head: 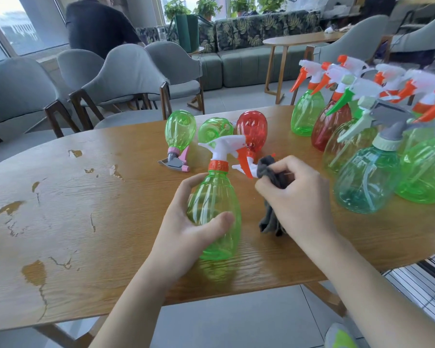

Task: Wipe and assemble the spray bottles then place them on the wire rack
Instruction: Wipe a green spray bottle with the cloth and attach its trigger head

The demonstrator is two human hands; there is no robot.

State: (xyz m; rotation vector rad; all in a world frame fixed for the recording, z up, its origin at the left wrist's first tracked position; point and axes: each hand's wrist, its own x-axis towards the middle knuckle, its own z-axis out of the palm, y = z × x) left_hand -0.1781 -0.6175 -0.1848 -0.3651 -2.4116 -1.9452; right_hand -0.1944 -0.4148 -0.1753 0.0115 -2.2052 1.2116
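Observation:
My left hand (186,227) grips a green spray bottle (215,197) with a white and orange trigger head, standing on the wooden table (86,222). Just to its right, my right hand (294,194) is closed on a dark grey cloth (271,177), a small gap from the bottle. Behind lie a green bottle with a pink and grey head (178,131), another green bottle (215,129) and a red bottle (253,131). A wire rack (427,280) shows at the lower right, beside the table.
Several assembled bottles, green, red and teal (367,179), stand crowded on the table's right side. Grey chairs (126,76) line the far edge. A person in dark clothes (98,26) sits beyond them. The table's left half has worn patches.

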